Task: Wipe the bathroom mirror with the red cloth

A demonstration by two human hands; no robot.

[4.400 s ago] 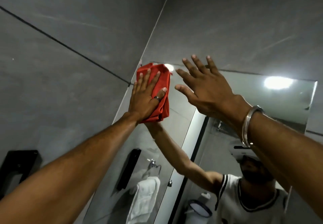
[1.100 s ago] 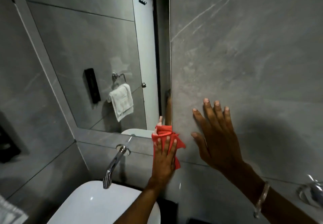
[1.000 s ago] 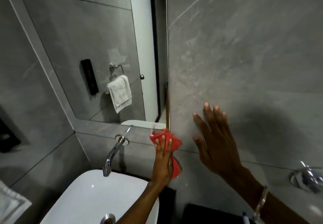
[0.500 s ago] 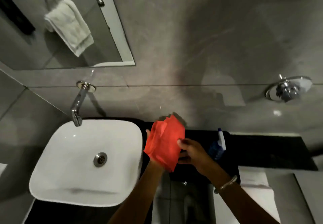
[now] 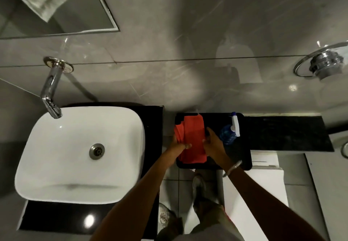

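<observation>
The red cloth (image 5: 194, 139) lies folded on a black tray (image 5: 239, 158) to the right of the sink. My left hand (image 5: 179, 144) grips its left edge and my right hand (image 5: 212, 142) holds its right edge. Both hands rest on the cloth over the tray. The mirror (image 5: 75, 5) shows only as its lower right corner at the top left, reflecting a white towel.
A white basin (image 5: 56, 165) with a chrome tap (image 5: 50, 90) stands at the left on a black counter. A blue spray bottle (image 5: 230, 131) stands on the tray right of the cloth. A chrome wall fitting (image 5: 323, 63) is at the right. My feet show below.
The cloth came off the mirror's lower edge and went down onto the black tray. My right hand left the wall and took hold of the cloth. The view tilted down.
</observation>
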